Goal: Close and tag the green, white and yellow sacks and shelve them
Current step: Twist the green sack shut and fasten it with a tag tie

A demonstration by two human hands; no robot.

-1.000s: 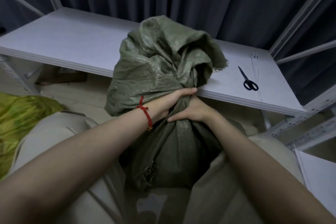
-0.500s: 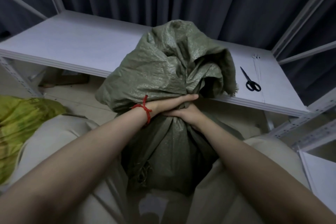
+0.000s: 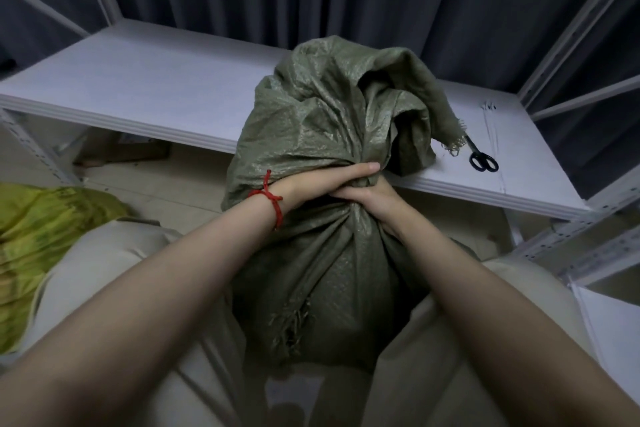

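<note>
green woven plastic, bunched into a tight neck: the green sack (image 3: 339,288) stands on the floor between the person's knees, just in front of the white shelf (image 3: 138,80). its loose top flops above the grip and leans over the shelf's front edge.

the left hand (image 3: 311,184) (the one with the red cord (image 3: 272,199) at the wrist) is wrapped round the neck from the left. the right hand (image 3: 375,199) is clamped on the same neck just below, touching the left, with its fingers dug into the folds.

the step in hand looks like closing the mouth, with nothing tied on yet. to do it well, the gather should sit low, hard against the contents, so no slack is left under the tie. one hand then has to take the whole neck alone, squeezing and holding the twist, while the other reaches for a fastening. the right hand is the nearer one to the right end of the shelf, where the scissors (image 3: 483,161) lie. beside them are thin pale strips (image 3: 488,114), possibly ties, though they are too fine to be sure.

the woven cloth is slippery and springy, so any easing of the grip would likely let the pleats open again.

the yellow sack (image 3: 45,225) lies on the floor to the left, well apart.
</note>
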